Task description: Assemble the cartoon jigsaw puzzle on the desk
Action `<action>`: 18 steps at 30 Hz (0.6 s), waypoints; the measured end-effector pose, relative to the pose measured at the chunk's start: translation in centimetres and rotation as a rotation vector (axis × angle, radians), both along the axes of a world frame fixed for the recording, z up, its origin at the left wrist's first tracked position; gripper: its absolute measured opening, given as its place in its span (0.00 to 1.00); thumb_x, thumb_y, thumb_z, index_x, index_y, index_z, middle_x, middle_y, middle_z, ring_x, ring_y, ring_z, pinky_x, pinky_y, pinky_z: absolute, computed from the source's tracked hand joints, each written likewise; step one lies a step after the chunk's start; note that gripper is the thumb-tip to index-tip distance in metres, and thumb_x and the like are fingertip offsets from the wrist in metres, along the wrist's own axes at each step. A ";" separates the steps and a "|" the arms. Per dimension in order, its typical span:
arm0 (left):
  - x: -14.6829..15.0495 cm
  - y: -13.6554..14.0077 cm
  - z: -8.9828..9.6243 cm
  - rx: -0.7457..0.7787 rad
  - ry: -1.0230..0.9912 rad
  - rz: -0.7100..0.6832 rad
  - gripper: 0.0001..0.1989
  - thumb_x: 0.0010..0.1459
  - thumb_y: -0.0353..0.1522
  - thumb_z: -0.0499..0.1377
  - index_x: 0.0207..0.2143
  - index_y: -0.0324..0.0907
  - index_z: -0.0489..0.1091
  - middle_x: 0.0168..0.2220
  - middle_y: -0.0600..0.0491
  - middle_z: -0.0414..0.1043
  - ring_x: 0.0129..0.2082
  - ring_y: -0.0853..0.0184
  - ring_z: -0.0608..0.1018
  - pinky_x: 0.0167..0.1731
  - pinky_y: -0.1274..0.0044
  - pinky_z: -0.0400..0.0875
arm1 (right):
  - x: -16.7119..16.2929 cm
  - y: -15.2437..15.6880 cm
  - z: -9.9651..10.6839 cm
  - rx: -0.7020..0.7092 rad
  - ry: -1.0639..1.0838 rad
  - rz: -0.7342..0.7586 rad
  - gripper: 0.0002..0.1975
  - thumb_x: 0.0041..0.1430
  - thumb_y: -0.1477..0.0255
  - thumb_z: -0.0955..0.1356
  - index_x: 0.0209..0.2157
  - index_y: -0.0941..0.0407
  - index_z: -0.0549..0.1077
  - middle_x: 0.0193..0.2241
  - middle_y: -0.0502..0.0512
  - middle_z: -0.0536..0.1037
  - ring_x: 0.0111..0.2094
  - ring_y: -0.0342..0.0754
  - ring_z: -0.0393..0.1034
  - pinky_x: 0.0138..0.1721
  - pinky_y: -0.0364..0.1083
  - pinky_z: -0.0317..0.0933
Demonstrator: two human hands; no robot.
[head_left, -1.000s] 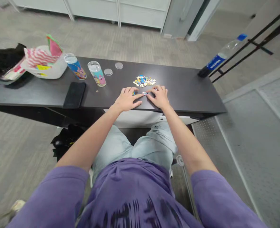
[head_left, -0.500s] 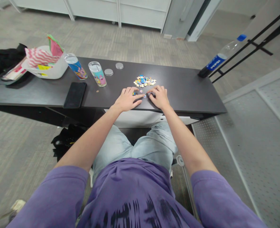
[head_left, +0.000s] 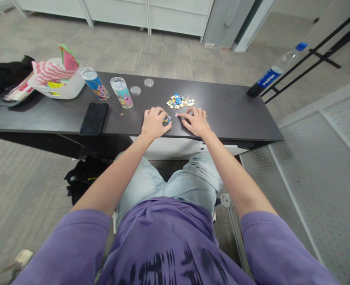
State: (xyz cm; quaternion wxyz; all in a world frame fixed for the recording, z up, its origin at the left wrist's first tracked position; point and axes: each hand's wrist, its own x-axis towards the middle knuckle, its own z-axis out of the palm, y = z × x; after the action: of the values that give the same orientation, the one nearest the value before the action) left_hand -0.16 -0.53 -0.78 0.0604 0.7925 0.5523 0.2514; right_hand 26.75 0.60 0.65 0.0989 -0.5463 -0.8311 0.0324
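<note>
Centrally, one loose puzzle piece (head_left: 176, 114), pinkish, lying flat on the bench (head_left: 228, 107), at the index fingertip of the right hand (head_left: 199, 123). Right grip: released, thumb and index finger apart, nothing clasped between them. One yellow bit (head_left: 206, 116) at that hand's outer edge, too small to identify.

Left hand (head_left: 153, 123), one: fingers and thumb curled about a small cluster (head_left: 167, 119) of blue and yellow pieces, partly hidden, number uncountable. Left grip: cannot tell whether it clasps the cluster or merely surrounds it.

Pile (head_left: 180, 101), one: many pieces, overlapping, too many to count, just beyond the two hands.

Toward the left: canisters, two, one blue (head_left: 94, 84), one teal and pink (head_left: 122, 94), both upright; lids, two, flat, one nearer (head_left: 135, 90), one farther (head_left: 148, 82); crumb (head_left: 122, 114), one; phone (head_left: 93, 118), one, dark, near the front edge; basket (head_left: 69, 90), one, white, holding a striped cloth (head_left: 52, 72).

Right end: bottle (head_left: 269, 77), one, blue-capped, dark liquid at its base.
</note>
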 end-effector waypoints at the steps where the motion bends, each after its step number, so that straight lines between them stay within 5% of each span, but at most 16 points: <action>1: 0.0 0.0 0.1 -0.006 0.002 0.004 0.16 0.78 0.38 0.71 0.62 0.46 0.90 0.68 0.37 0.87 0.72 0.36 0.82 0.77 0.44 0.71 | 0.0 -0.1 0.0 0.013 0.013 0.000 0.26 0.89 0.63 0.69 0.78 0.43 0.89 0.72 0.69 0.82 0.69 0.77 0.72 0.75 0.75 0.66; 12: -0.3 0.4 0.1 -0.042 -0.019 -0.032 0.14 0.79 0.37 0.69 0.59 0.48 0.93 0.67 0.38 0.85 0.70 0.39 0.81 0.74 0.45 0.72 | 0.1 -0.3 0.0 0.045 0.077 -0.006 0.22 0.87 0.65 0.71 0.69 0.45 0.94 0.68 0.70 0.85 0.66 0.76 0.74 0.72 0.74 0.66; 18: -0.4 0.7 -0.1 -0.065 -0.034 0.004 0.14 0.80 0.36 0.67 0.58 0.50 0.92 0.66 0.39 0.86 0.70 0.39 0.80 0.75 0.45 0.73 | -0.5 -0.8 0.1 0.101 0.102 -0.242 0.21 0.87 0.66 0.70 0.64 0.52 0.95 0.70 0.74 0.84 0.72 0.79 0.72 0.75 0.74 0.63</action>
State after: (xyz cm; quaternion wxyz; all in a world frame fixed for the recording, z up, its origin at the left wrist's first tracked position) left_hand -0.53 0.14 -0.89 0.0948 0.7846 0.5607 0.2470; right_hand 26.25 -0.20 0.77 0.1717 -0.6344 -0.7536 0.0060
